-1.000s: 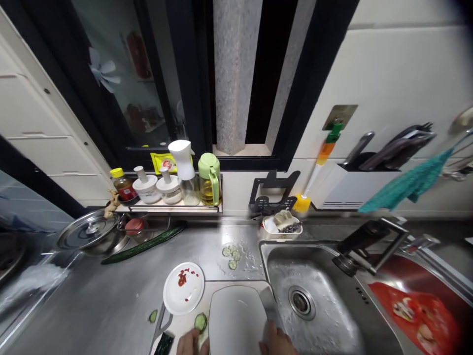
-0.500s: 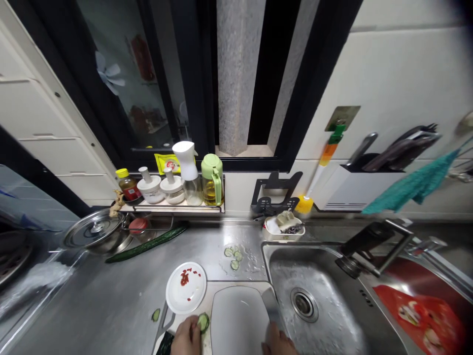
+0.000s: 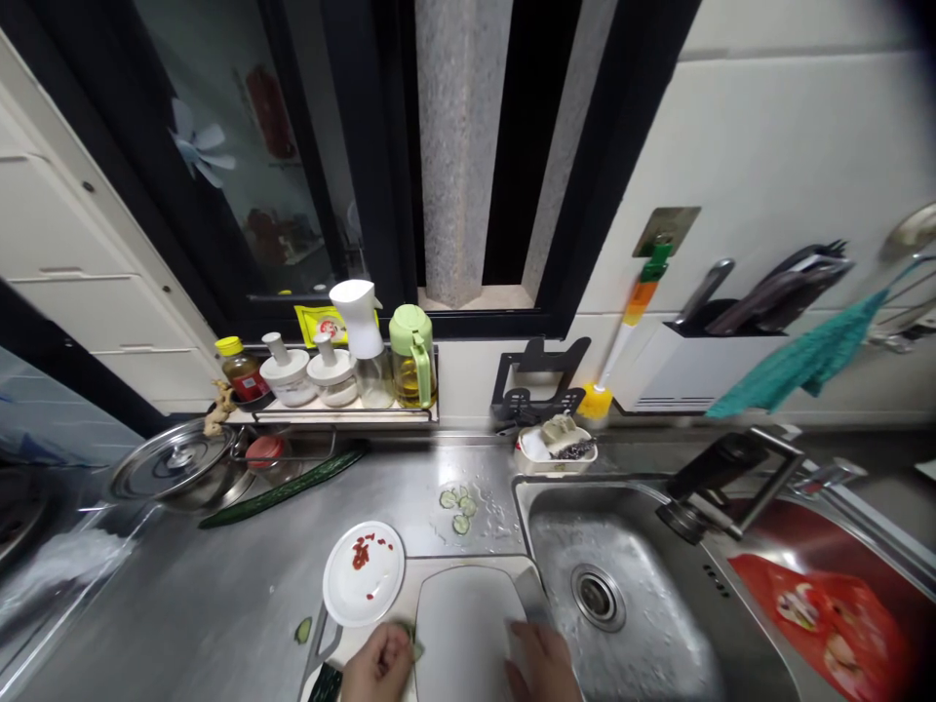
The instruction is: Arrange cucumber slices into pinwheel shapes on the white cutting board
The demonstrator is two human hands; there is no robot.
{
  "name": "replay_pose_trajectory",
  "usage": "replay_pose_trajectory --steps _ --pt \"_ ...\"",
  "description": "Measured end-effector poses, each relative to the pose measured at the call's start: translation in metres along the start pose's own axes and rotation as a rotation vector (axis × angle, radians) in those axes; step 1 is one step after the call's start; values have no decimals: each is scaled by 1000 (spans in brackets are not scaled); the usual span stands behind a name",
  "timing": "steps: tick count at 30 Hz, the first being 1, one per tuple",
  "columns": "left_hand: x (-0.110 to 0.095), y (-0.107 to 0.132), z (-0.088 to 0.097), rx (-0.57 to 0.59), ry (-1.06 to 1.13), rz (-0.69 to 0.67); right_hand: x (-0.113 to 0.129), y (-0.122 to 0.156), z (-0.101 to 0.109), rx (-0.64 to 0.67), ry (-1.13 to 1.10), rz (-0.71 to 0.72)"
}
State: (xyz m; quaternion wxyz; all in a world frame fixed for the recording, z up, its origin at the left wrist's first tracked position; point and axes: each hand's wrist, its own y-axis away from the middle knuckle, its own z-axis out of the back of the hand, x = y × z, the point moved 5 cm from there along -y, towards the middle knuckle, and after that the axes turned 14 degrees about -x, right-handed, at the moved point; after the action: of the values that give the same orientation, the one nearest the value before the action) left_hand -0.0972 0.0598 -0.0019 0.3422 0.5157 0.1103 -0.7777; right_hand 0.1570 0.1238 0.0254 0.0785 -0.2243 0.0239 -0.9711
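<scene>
Now curled the left hand [image 3: 376, 668] round the cucumber slice [image 3: 410, 636], only a green bit peeking out, right by the white dish [image 3: 464, 614]. Moved the right hand [image 3: 537, 663] up onto the dish's side, fingers lying flat; holding or just resting, can't tell. Likely lifting the slice, with the dish kept steady.

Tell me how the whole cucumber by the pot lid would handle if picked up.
The cucumber is long and slim, so it probably stays stiff but could snap if levered. Its round body would likely roll on the smooth steel counter. Water drops near the cut slices suggest it may be slippery.
</scene>
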Motion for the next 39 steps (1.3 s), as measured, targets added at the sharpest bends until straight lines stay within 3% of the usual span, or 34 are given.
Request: replay_pose_trajectory --steps 4,9,11,16,21,25,30,36,39 --pt "-19 6 -22 205 160 46 16 -4 -24 143 -300 86" --pt "-34 14 -46 385 274 130 39 -13 -28 264 -619 -175" --pt "-34 15 -51 420 294 164 49 -15 -24 313 -689 -210" --pt "-22 15 -57 434 307 235 52 -21 -14 310 -711 -287" --pt "-6 23 -69 516 271 566 52 -21 -3 290 -671 -238" --pt "-19 32 -73 537 299 725 52 -20 1 271 -639 -191" --pt "-40 30 -73 494 365 688 42 -17 -8 259 -551 -181" --pt "-40 14 -75 389 258 563 29 -21 -24 218 -529 -229" --pt "-45 3 -77 351 220 428 29 -26 -24 209 -507 -272"
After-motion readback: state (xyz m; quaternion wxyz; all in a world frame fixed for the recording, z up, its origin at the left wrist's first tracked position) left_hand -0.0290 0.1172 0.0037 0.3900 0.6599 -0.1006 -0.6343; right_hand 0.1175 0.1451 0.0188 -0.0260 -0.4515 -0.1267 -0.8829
